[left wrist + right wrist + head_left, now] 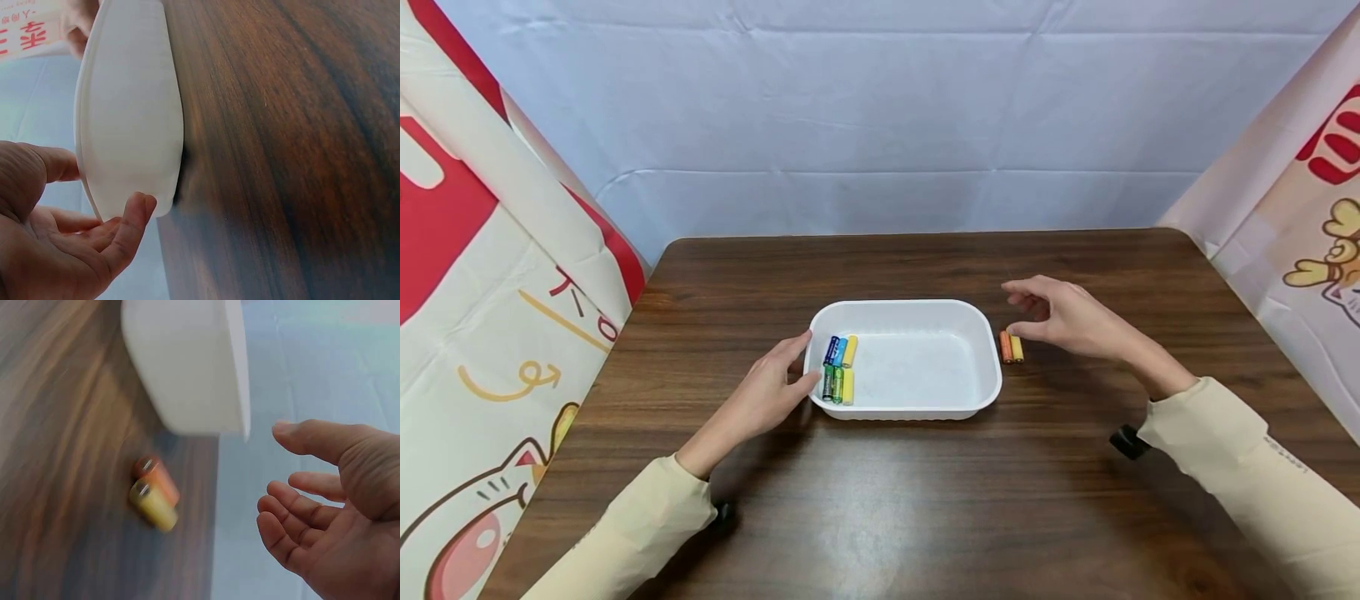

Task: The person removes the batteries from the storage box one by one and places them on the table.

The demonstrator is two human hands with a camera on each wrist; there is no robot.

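Note:
A white plastic tray [917,410] sits on the table. My left hand [767,387] holds its left end, thumb and fingers at the rim; the left wrist view shows the fingertips against the outer wall [131,106]. Inside, along the left end, lie two short rows of batteries: blue and yellow ones [841,351] behind, green and yellow ones [838,386] in front. Just outside the right end, an orange battery [1005,347] and a yellow battery [1017,349] lie side by side. Over them hovers my right hand [1063,317], fingers loosely bent, holding nothing.
The dark wood-grain table [880,500] reaches back to a pale hanging cloth [880,108]. Printed cloths hang at left [512,275] and right [1292,200]. A small black object [1127,442] shows by the right sleeve.

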